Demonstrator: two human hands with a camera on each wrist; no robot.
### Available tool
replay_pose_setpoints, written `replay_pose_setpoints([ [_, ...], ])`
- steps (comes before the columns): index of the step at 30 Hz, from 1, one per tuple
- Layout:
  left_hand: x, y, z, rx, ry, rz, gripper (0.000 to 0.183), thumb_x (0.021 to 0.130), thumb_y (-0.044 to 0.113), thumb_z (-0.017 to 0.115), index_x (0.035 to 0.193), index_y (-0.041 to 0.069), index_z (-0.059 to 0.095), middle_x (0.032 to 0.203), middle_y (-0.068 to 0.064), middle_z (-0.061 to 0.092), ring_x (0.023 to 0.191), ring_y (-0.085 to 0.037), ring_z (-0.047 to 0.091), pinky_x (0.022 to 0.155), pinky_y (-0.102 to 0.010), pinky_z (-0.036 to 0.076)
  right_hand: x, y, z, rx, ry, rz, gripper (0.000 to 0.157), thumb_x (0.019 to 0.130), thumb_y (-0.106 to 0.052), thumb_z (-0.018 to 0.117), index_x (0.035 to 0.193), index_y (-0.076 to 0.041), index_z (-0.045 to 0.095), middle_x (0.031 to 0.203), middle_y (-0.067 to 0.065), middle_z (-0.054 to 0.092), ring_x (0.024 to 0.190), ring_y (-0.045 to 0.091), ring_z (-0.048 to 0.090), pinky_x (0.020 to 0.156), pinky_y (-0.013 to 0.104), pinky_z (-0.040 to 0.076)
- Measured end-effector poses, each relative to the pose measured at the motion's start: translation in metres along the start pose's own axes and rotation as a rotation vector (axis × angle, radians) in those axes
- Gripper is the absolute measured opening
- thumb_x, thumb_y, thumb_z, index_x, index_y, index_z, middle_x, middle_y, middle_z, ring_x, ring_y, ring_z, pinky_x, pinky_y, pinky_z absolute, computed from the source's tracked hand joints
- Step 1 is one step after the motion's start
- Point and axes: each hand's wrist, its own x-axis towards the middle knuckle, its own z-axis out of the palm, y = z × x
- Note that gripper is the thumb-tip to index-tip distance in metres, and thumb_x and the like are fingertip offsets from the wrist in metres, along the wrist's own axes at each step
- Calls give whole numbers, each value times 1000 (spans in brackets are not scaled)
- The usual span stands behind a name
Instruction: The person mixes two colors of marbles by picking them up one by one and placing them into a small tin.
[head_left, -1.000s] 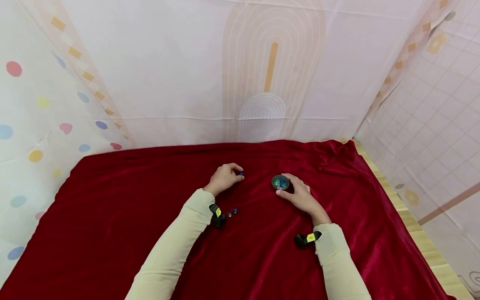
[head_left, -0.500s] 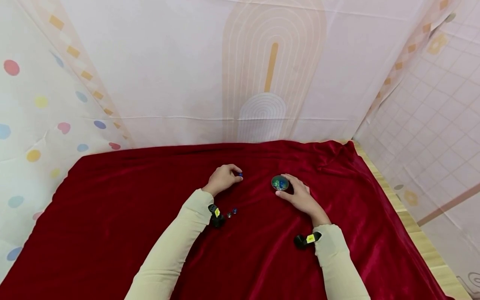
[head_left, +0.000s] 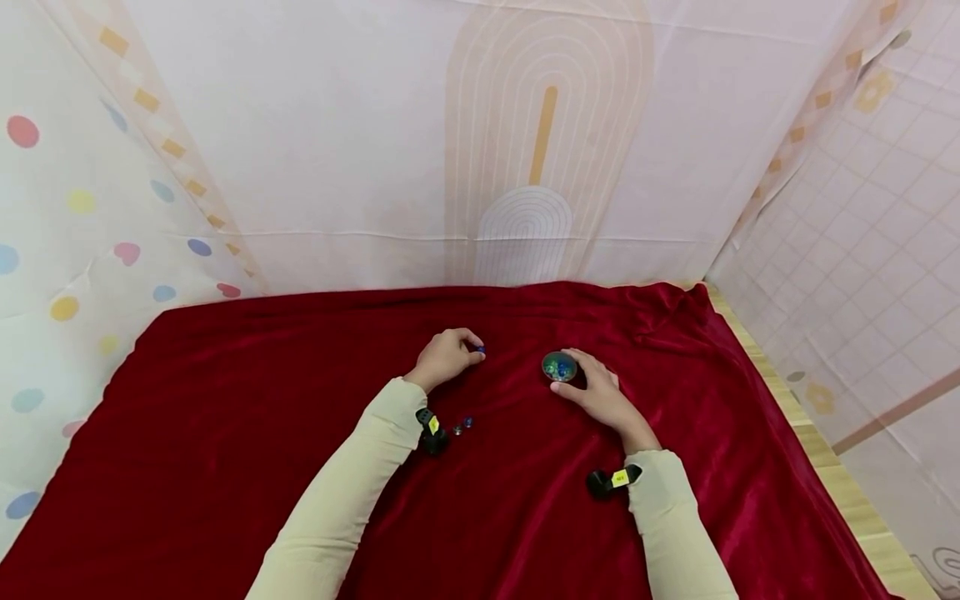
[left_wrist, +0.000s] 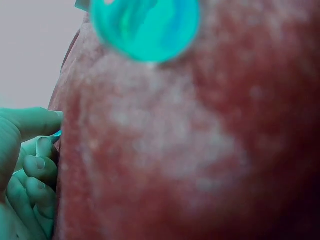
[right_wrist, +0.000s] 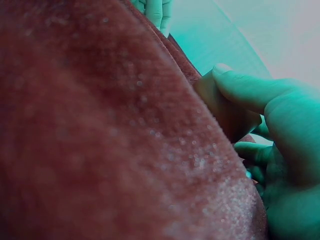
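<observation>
In the head view my left hand (head_left: 447, 360) pinches a small blue marble (head_left: 481, 349) between thumb and forefinger, low over the dark red cloth. Only a sliver of that blue marble (left_wrist: 57, 134) shows between the fingers in the left wrist view. To the right, my right hand (head_left: 600, 393) grips a small round bowl (head_left: 559, 354), thumb on the near side and fingers round the far side. Blue and greenish marbles (head_left: 564, 368) lie inside it. From the right wrist, the bowl's outer wall (right_wrist: 227, 116) appears brownish under the thumb.
Two loose marbles lie close together beside the left wrist camera, one blue (head_left: 468, 422) and one clearer (head_left: 457, 431). Red velvet cloth (head_left: 300, 467) covers the table, wrinkled at the back right. A bare wooden edge (head_left: 817, 442) shows at right. Printed fabric walls (head_left: 345, 150) surround the table.
</observation>
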Motion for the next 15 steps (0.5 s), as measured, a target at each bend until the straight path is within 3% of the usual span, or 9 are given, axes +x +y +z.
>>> replay_pose_setpoints([
  [8,-1,5,1,-52,-28,18,23,90,25,68,109,12,69,73,-1,58,65,-13,52,58,-24,40,-1,1,1,-1,29,-55,70,90,-43,64,144,-6,39,150,20,35,137,40,29,106,59,12],
  [15,0,12,2,-56,-18,42,23,89,26,69,108,13,69,71,-1,58,64,-13,52,57,-24,41,2,3,-1,-7,5,-7,66,92,-31,65,146,-7,37,154,18,32,142,38,26,109,59,10],
])
